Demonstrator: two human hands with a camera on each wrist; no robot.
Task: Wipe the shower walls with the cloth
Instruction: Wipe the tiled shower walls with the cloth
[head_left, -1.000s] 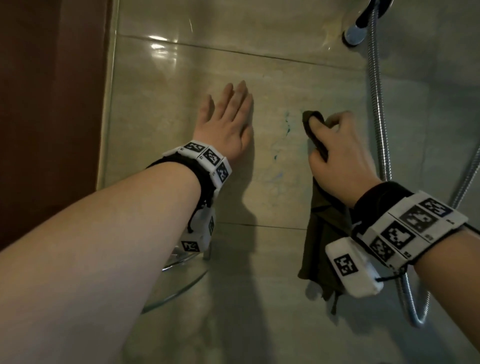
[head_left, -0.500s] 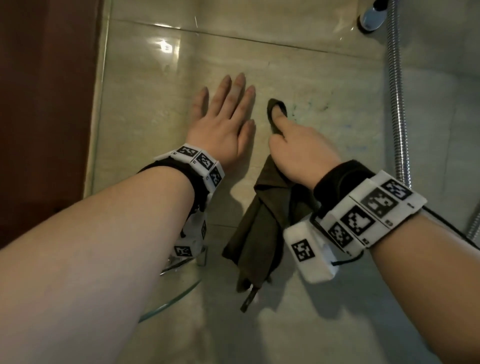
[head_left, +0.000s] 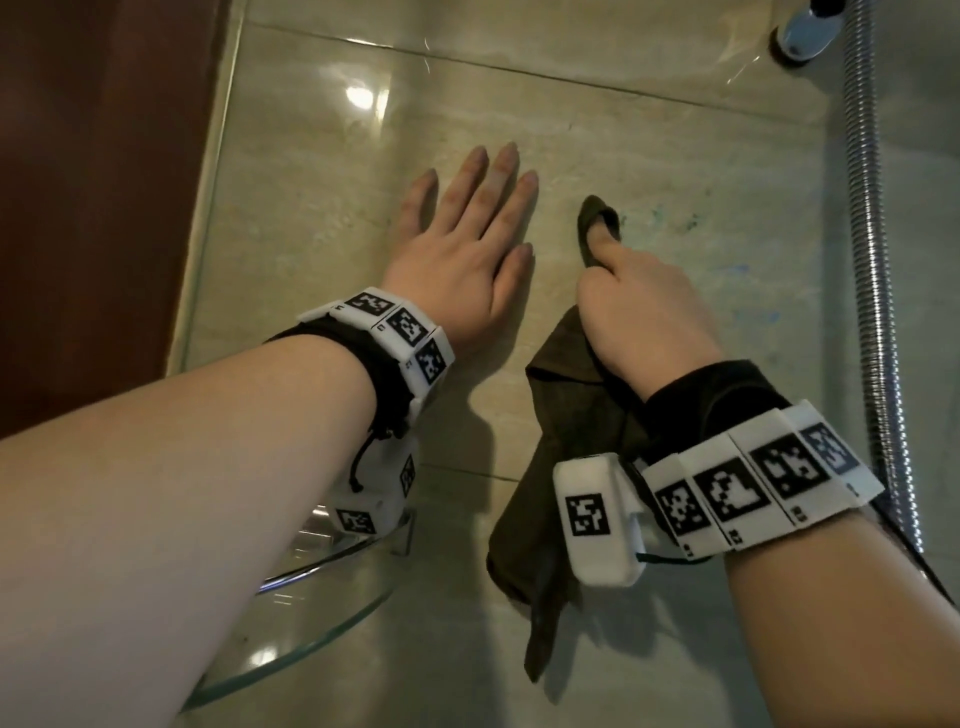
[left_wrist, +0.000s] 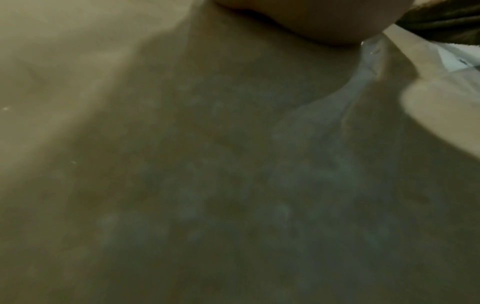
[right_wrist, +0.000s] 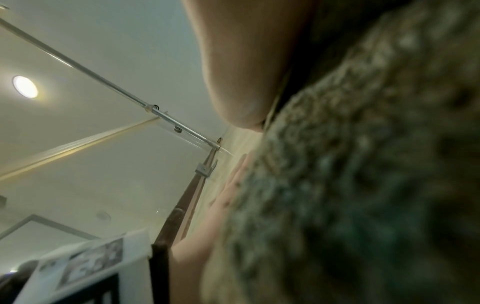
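Your right hand (head_left: 644, 317) has the cloth (head_left: 561, 447) bunched in its curled fingers, with one finger pushed up into a fold so the top corner sits like a cap against the wall (head_left: 649, 156). That's where the cloth is: pinned to the tile just beside your left hand (head_left: 462, 249), the rest hanging loose below your wrist. Your left hand lies flat on the tile, fingers straight and spread, gripping nothing, just bracing.

The cloth looks soft, thin and light, and it droops in long folds with a tail dangling free. I'd judge it will slide under your finger on this glossy tile, so hold it as you do now, a good wad in the palm and a fold over the fingertip, not by the hanging end. From the right wrist view the weave looks nubbly, which should bite on marks. Faint bluish smudges (head_left: 732, 270) sit on the tile to the right of your finger, and those look like the ones to go after.

The count: one cloth, two hands, one metal hose (head_left: 867, 260) running down the right side, one glass shelf (head_left: 291, 639) low on the left, one chrome fitting (head_left: 805, 36) up top.
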